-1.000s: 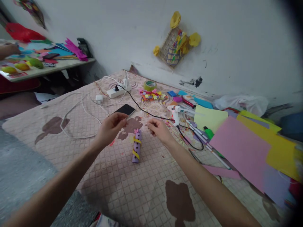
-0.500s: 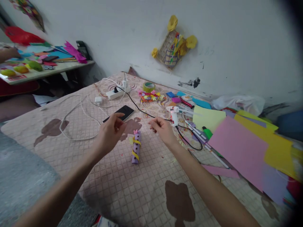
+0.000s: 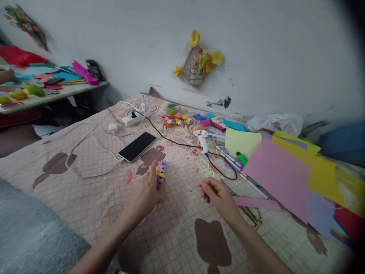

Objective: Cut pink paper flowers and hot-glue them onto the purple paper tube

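A small purple tube (image 3: pixel 161 179) wound with a yellow strip and dotted with dark spots stands or lies on the patterned tablecloth; I cannot tell which. At its upper end is a pink butterfly-like piece. My left hand (image 3: pixel 148 188) is closed around the tube's left side, with the thumb across its lower part. To the right, over bare cloth, hovers my right hand (image 3: pixel 215 194). Its fingertips are pinched together, and whatever may be between them is hidden. Brass-coloured scissors (image 3: pixel 252 216) lie partly under my right wrist, beside a pink strip (image 3: pixel 258 203).
A white glue gun (image 3: pixel 202 141) with a black cord rests beyond my right hand. Coloured sheets (image 3: pixel 279 171) cover the right side. A phone (image 3: pixel 137 146), power strip (image 3: pixel 135 118), green tape roll (image 3: pixel 173 109) and small cut-outs (image 3: pixel 178 120) lie farther back. Another person's hand (image 3: pixel 7 76) shows far left.
My left hand has come down from near the phone onto the purple tube. My right hand has moved nearer and rightward, still pinched. The view has shifted slightly.
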The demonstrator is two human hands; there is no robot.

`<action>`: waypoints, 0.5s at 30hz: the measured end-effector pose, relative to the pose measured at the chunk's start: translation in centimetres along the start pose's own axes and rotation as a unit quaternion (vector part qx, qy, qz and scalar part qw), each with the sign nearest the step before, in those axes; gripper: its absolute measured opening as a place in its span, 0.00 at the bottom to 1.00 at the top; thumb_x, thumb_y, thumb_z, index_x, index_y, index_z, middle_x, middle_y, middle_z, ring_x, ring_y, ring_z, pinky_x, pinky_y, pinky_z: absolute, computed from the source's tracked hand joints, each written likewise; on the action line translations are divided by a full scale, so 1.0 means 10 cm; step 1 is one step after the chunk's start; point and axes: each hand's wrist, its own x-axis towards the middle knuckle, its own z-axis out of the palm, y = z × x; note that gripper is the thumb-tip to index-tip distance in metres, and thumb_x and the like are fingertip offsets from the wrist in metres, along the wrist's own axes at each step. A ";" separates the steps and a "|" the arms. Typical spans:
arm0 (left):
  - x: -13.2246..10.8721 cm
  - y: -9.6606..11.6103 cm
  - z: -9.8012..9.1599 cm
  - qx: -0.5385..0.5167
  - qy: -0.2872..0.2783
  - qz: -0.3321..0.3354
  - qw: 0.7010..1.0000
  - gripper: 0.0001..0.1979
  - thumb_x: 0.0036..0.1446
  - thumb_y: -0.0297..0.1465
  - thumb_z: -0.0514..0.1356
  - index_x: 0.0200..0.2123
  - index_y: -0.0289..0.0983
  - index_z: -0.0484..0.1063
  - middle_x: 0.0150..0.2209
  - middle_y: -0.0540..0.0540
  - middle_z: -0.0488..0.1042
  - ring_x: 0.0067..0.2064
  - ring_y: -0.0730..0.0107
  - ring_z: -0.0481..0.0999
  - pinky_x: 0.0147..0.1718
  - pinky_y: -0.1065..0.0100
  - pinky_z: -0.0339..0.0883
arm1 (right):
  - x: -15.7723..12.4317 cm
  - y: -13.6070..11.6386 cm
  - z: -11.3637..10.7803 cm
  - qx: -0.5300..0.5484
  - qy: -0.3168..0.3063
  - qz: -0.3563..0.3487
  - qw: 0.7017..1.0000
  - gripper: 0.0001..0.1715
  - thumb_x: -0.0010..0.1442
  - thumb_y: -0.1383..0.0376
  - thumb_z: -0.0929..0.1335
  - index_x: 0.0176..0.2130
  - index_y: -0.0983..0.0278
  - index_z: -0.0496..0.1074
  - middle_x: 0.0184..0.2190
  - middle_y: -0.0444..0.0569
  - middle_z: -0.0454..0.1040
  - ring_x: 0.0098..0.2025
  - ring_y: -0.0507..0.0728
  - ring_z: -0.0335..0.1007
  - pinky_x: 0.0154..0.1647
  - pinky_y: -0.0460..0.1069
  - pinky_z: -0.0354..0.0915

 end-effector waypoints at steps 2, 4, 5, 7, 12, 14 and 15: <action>0.02 0.00 -0.01 -0.011 0.001 0.013 1.000 0.32 0.53 0.28 0.52 0.60 0.30 0.44 0.28 0.46 0.71 0.30 0.64 0.72 0.28 0.67 0.64 | -0.19 0.04 -0.11 -0.002 0.024 0.013 1.000 0.13 0.60 0.57 0.62 0.32 0.64 0.68 0.21 0.42 0.66 0.21 0.48 0.59 0.21 0.44 0.57; 0.05 0.01 -0.03 -0.010 0.012 0.021 1.000 0.33 0.52 0.28 0.53 0.60 0.31 0.44 0.29 0.46 0.71 0.30 0.64 0.72 0.27 0.67 0.64 | -0.36 0.07 -0.20 -0.006 0.057 0.026 0.998 0.13 0.60 0.57 0.63 0.33 0.64 0.69 0.22 0.42 0.65 0.22 0.48 0.59 0.22 0.44 0.58; 0.08 0.03 -0.05 -0.001 0.020 0.020 1.000 0.33 0.52 0.28 0.53 0.60 0.31 0.44 0.29 0.46 0.71 0.31 0.64 0.72 0.28 0.67 0.64 | -0.44 0.08 -0.23 -0.009 0.070 0.027 0.997 0.13 0.60 0.57 0.63 0.33 0.64 0.69 0.22 0.42 0.65 0.22 0.49 0.60 0.22 0.44 0.58; 0.18 0.06 -0.07 0.027 0.033 0.022 0.999 0.34 0.51 0.28 0.53 0.60 0.32 0.44 0.33 0.44 0.72 0.34 0.62 0.72 0.31 0.65 0.64 | -0.54 0.11 -0.29 -0.018 0.095 0.028 0.995 0.13 0.60 0.57 0.63 0.33 0.64 0.69 0.22 0.43 0.66 0.23 0.49 0.60 0.23 0.44 0.59; 0.58 0.05 -0.07 0.091 0.063 0.087 0.990 0.33 0.51 0.27 0.53 0.60 0.34 0.45 0.45 0.38 0.70 0.43 0.58 0.72 0.39 0.62 0.64 | -0.62 0.17 -0.40 -0.035 0.171 0.012 0.985 0.13 0.60 0.57 0.63 0.34 0.64 0.70 0.22 0.44 0.66 0.23 0.50 0.60 0.23 0.45 0.59; 0.70 0.01 -0.07 0.121 0.054 0.091 0.987 0.32 0.52 0.27 0.54 0.60 0.33 0.45 0.47 0.37 0.69 0.45 0.56 0.71 0.41 0.61 0.63 | -0.63 0.18 -0.46 -0.053 0.188 0.006 0.981 0.13 0.59 0.57 0.63 0.34 0.64 0.70 0.22 0.44 0.66 0.23 0.50 0.60 0.24 0.45 0.60; 0.72 0.00 -0.08 0.132 0.043 0.092 0.986 0.32 0.53 0.28 0.54 0.60 0.33 0.46 0.47 0.37 0.69 0.45 0.56 0.71 0.41 0.60 0.63 | -0.65 0.19 -0.50 -0.062 0.197 0.004 0.978 0.13 0.59 0.57 0.63 0.34 0.64 0.70 0.22 0.44 0.66 0.23 0.51 0.60 0.23 0.45 0.60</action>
